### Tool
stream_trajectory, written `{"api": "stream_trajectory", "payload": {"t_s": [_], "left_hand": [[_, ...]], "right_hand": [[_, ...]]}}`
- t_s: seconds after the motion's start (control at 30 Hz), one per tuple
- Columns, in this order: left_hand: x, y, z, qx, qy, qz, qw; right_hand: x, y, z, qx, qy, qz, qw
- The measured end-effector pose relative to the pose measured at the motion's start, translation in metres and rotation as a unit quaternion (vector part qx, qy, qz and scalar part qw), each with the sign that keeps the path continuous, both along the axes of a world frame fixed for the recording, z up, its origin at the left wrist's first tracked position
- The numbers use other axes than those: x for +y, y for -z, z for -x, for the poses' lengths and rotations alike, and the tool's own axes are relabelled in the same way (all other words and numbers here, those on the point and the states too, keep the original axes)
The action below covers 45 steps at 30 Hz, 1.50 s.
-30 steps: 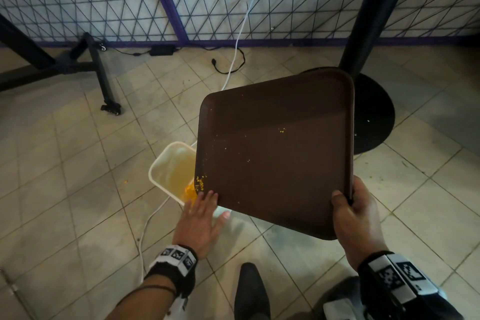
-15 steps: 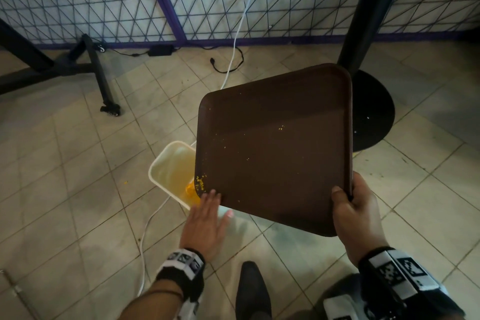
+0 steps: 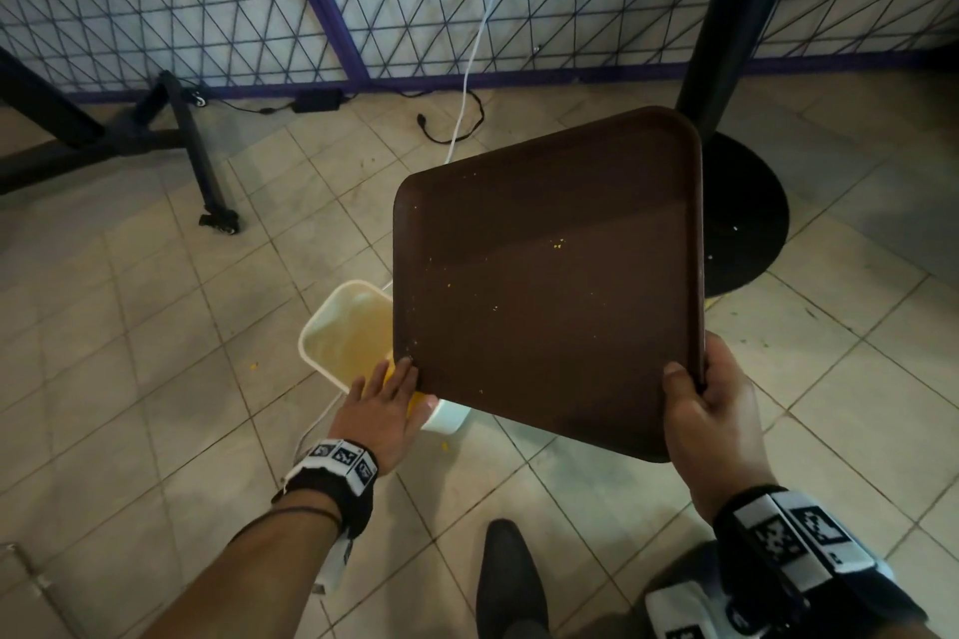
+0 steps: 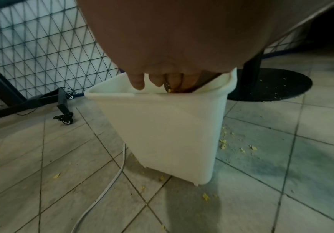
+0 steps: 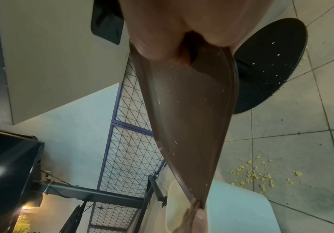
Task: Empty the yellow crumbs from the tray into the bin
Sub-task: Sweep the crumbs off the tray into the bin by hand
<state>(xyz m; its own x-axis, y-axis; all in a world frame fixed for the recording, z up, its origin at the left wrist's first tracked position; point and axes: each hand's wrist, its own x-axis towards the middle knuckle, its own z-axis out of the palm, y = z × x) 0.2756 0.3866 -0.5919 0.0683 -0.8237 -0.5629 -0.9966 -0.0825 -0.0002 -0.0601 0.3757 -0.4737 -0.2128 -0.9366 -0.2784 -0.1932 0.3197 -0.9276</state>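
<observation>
A brown tray (image 3: 550, 285) is held tilted, its low near-left corner over a white bin (image 3: 340, 327) on the tiled floor. My right hand (image 3: 693, 397) grips the tray's near-right corner, thumb on top. My left hand (image 3: 397, 379) lies with straight fingers against the low corner, above the bin's mouth. Only a few yellow specks (image 3: 558, 244) dot the tray. Yellow crumbs (image 3: 416, 400) show inside the bin under my left hand. In the left wrist view my fingers (image 4: 138, 82) and the tray corner (image 4: 207, 82) dip into the bin (image 4: 162, 129). The right wrist view looks along the tray (image 5: 192, 119).
A black round table base (image 3: 747, 228) and its post stand right behind the tray. A white cable (image 3: 469, 62) runs from a wall socket past the bin. A black stand with a caster (image 3: 220, 218) is at left. Spilled crumbs (image 5: 261, 176) lie beside the bin. My shoe (image 3: 511, 581) is below.
My left hand has slid forward onto the tray's low corner. The small clump of yellow crumbs that sat there is gone from the tray. The right hand keeps its grip.
</observation>
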Motion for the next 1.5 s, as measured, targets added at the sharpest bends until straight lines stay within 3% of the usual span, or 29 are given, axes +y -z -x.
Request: {"api": "stream_trajectory", "payload": {"t_s": [0.17,0.3,0.43,0.57,0.67,0.87,1.0,1.13,1.23,1.37,1.5], "left_hand": [[0.010,-0.019,-0.003,0.007,0.015,0.111,0.994],[0.015,-0.029,0.018,0.065,-0.009,0.163,0.984],[0.022,-0.011,0.025,0.072,0.002,0.131,0.989],[0.011,0.001,0.000,-0.029,-0.013,0.059,0.998],[0.005,-0.007,-0.009,-0.065,-0.004,0.089,0.994],[0.017,-0.006,0.027,0.038,0.021,0.109,0.993],[0.017,0.000,0.009,-0.023,-0.012,0.036,0.999],[0.004,-0.008,-0.002,-0.070,0.017,0.020,0.997],[0.003,-0.014,0.005,-0.046,-0.018,0.045,0.998],[0.011,-0.011,0.024,0.003,0.018,0.047,0.999],[0.004,-0.007,0.004,-0.028,-0.019,0.013,0.999]], "right_hand": [[0.002,0.001,-0.001,0.002,-0.011,-0.003,1.000],[0.000,0.001,-0.001,0.005,-0.006,-0.007,1.000],[-0.001,0.000,0.000,-0.003,0.004,-0.014,1.000],[-0.001,0.000,0.002,-0.003,0.002,-0.014,1.000],[-0.002,-0.002,0.001,0.003,-0.001,-0.011,1.000],[-0.001,-0.002,0.003,-0.002,0.003,-0.006,1.000],[-0.002,-0.003,0.005,-0.002,0.007,-0.011,1.000],[-0.003,-0.002,0.005,0.006,0.006,-0.005,1.000],[-0.004,-0.002,0.005,0.008,0.020,0.002,1.000],[-0.004,0.000,0.010,0.006,0.029,-0.009,1.000],[-0.003,-0.004,0.010,0.002,0.019,-0.012,1.000]]}}
